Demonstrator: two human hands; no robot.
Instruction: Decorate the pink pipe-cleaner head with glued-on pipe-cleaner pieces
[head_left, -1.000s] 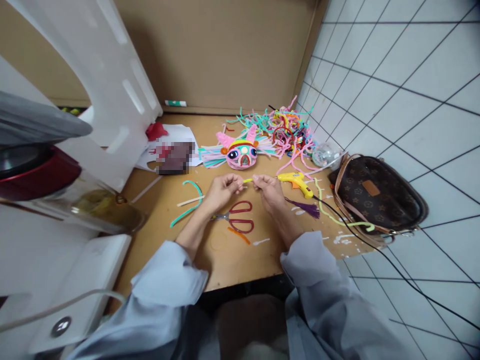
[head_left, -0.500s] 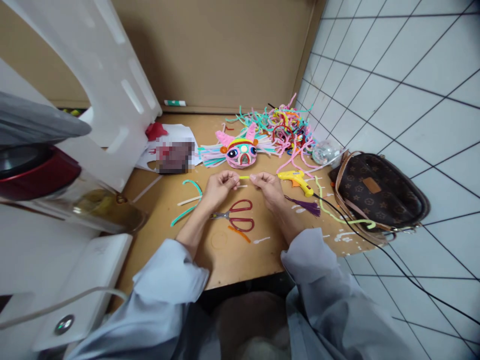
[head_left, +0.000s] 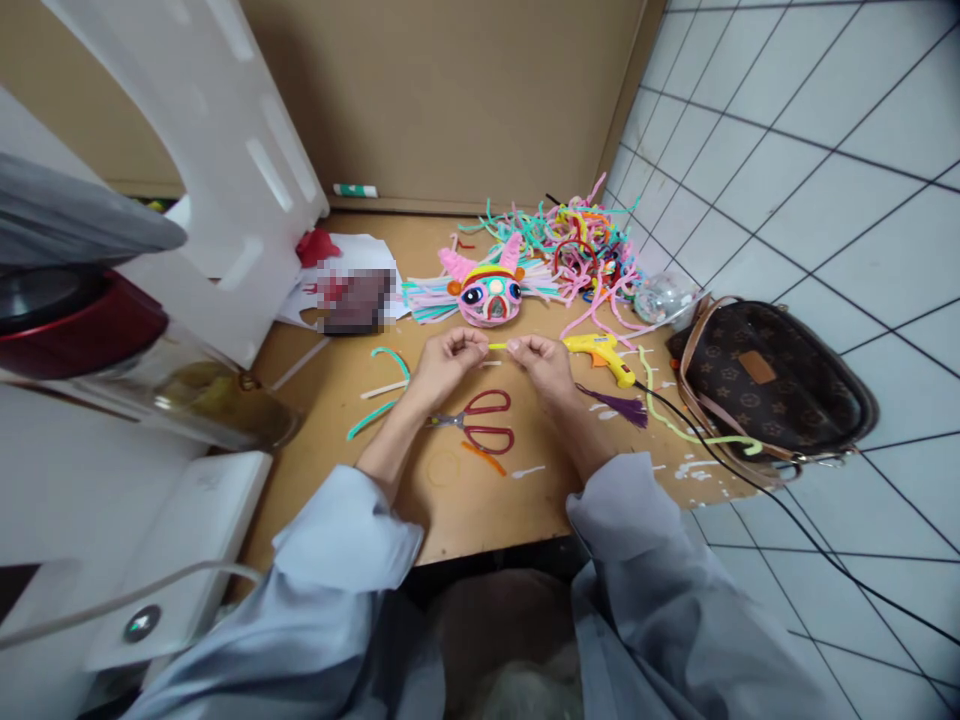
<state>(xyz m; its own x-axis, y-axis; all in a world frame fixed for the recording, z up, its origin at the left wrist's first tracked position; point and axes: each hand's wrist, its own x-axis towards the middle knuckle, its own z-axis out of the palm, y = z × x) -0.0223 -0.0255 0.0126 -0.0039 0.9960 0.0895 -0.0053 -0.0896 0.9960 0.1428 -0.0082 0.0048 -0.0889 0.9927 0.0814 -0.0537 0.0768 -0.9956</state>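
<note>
Between my fingertips runs a short yellow pipe cleaner (head_left: 498, 347). My left hand (head_left: 444, 365) pinches its left end, and my right hand (head_left: 546, 365) pinches the right end. Just beyond them sits a pink animal head (head_left: 489, 296) made of pipe cleaners, with big eyes, two ears and bundles of pastel strands at both sides. Red-handled scissors (head_left: 487, 422) lie on the table below my hands, by an orange pipe cleaner piece (head_left: 484, 459). A yellow glue gun (head_left: 602, 353) rests right of my right hand, close to a purple tassel (head_left: 616, 405).
A tangled heap of coloured pipe cleaners (head_left: 581, 245) lies at the back right. On the right stand a brown patterned bag (head_left: 795, 390) and a clear plastic item (head_left: 664, 297). The glue gun's black cable (head_left: 795, 530) trails off right. At left is a red-lidded jug (head_left: 195, 390).
The camera view has shifted slightly, so everything sits a little further right and higher. Both hands still hold the yellow pipe cleaner in nearly the same way.
</note>
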